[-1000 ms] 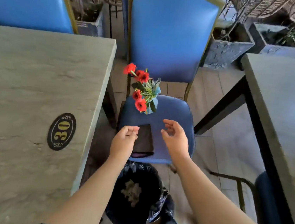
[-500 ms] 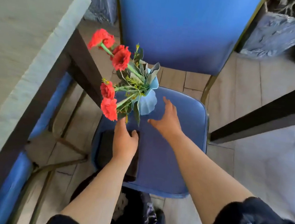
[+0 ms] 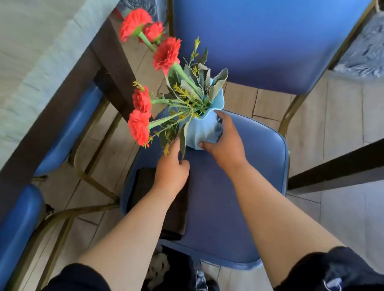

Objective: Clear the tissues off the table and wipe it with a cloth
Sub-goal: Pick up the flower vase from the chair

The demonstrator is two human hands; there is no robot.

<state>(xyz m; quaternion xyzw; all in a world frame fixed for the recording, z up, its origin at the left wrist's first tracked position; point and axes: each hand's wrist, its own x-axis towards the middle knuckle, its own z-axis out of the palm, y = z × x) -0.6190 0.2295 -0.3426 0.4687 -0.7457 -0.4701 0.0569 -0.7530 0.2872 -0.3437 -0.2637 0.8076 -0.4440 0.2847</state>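
**Top-heavy vase on a soft seat, cloth half pinned under a wrist**

The right hand (image 3: 226, 141) wraps the body of the light blue vase (image 3: 202, 132), thumb low at its base and fingers curled round the far side, while the vase stands on the seat of the blue chair (image 3: 235, 198). The left hand (image 3: 171, 174) sits just below the hanging leaves, fingers curled in toward the foliage; whether it actually pinches a stem or only brushes it, I cannot tell. Under that left wrist lies the dark folded cloth (image 3: 139, 187), on the seat's near left part. The table (image 3: 31, 31) it is meant for stands at the left, and no tissues show on the part of it in view (something pale and crumpled sits in the dark bin (image 3: 171, 279) below the seat, possibly tissues).

The main risk, as I judge it, is the vase tipping. The red flowers (image 3: 165, 53) lean far out to the left on long stems, so the weight is off-centre, and the padded seat gives a poor footing. A one-handed lift gripping low could let it roll toward the table edge, where the blooms could snag.

A second risk: lifting the left arm carelessly may drag the cloth off the seat's front edge into the bin or onto the floor, dirtying it before it wipes anything.
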